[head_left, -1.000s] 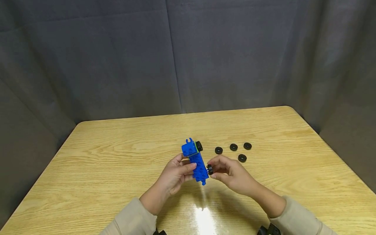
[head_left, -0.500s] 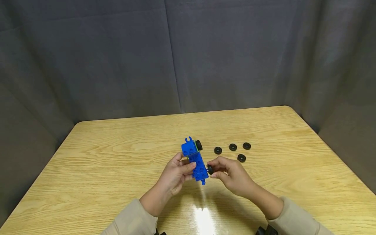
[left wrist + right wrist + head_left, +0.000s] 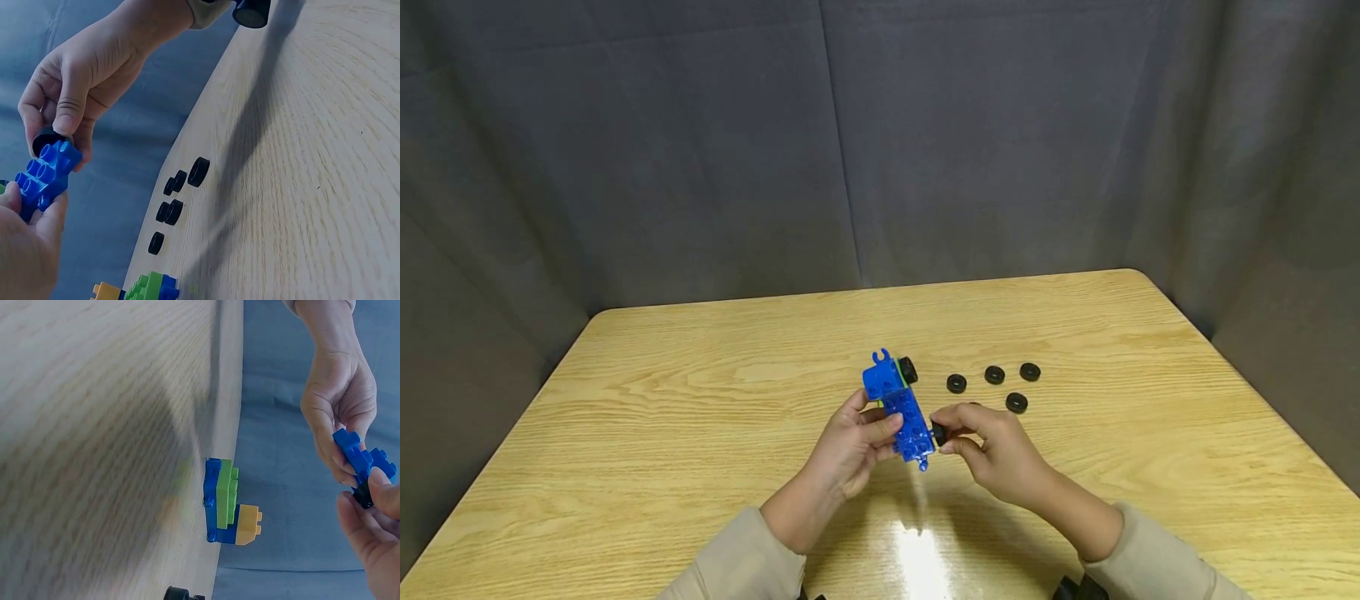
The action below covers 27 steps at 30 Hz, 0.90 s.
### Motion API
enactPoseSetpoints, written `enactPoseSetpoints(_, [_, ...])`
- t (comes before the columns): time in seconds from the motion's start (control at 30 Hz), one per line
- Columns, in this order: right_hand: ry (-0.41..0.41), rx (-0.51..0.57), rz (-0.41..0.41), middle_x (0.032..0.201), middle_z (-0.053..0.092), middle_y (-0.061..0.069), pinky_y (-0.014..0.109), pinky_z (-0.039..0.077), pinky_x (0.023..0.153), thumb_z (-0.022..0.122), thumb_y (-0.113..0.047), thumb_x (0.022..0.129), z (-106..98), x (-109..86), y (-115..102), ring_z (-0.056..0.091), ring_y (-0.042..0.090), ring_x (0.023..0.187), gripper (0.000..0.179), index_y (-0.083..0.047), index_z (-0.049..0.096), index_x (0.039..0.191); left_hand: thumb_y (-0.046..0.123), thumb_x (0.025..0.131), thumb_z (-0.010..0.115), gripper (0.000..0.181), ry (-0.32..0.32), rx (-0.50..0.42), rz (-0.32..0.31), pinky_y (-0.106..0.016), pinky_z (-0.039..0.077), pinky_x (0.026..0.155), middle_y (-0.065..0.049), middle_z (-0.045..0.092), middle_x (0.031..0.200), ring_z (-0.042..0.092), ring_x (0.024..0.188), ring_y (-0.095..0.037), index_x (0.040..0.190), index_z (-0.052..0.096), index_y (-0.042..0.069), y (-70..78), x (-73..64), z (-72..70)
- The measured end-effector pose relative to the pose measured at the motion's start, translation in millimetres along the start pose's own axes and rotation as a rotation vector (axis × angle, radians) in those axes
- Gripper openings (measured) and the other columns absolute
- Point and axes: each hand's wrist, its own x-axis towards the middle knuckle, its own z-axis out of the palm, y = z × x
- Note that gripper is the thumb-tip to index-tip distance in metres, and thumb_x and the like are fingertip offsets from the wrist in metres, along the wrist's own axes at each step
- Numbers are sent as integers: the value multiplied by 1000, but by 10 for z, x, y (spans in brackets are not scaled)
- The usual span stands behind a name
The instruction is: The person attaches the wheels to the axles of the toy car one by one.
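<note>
A blue toy-brick vehicle base [image 3: 913, 427] with studs and a hook at its far end is held above the table in my left hand [image 3: 850, 442], thumb across its top. One black wheel [image 3: 908, 370] sits at its far right side. Near the closer end, my right hand [image 3: 996, 446] pinches another black toy wheel [image 3: 939, 433] between thumb and fingers, right against the side of the base. In the left wrist view the right hand's thumb [image 3: 67, 119] presses on this wheel [image 3: 45, 140]. My left fingers partly hide the underside of the base.
Several loose black wheels [image 3: 1017, 402] lie on the wooden table [image 3: 700, 417] beyond and right of my right hand. The wrist views show a block build with green [image 3: 226, 495], blue and orange [image 3: 248, 524] pieces standing on the table. A grey curtain [image 3: 700, 167] hangs behind.
The near end of the base and the pinched wheel have shifted very slightly to the right. A bit of another wheel now shows behind my right hand. Both grips stay the same.
</note>
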Motion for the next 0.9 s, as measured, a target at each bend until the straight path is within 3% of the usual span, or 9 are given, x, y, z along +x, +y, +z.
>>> enactPoseSetpoints(0.23, [-4, -21, -17, 84, 62, 16, 24, 49, 63, 66, 16, 60, 16, -4, 29, 61, 22, 74, 32, 8, 57, 90, -11, 81, 48, 39, 13, 2, -10, -28, 50, 62, -10, 52, 84, 58, 70, -16, 118, 39, -4, -7, -9, 0])
enactPoseSetpoints(0.67, [-16, -40, 35, 76, 63, 10, 22, 49, 60, 66, 13, 63, 27, 16, 11, 61, 16, 69, 28, 8, 57, 90, -11, 81, 48, 41, 26, -1, 9, -27, 49, 62, -11, 51, 86, 57, 72, -16, 120, 37, -4, -2, -5, 14])
enactPoseSetpoints(0.9, [-66, -24, 32, 82, 63, 13, 23, 49, 64, 64, 13, 66, 28, 20, -3, 61, 18, 73, 28, 8, 57, 92, -11, 79, 50, 32, 29, 21, 23, -27, 49, 62, -9, 55, 83, 58, 71, -17, 110, 43, -4, 14, -26, 38])
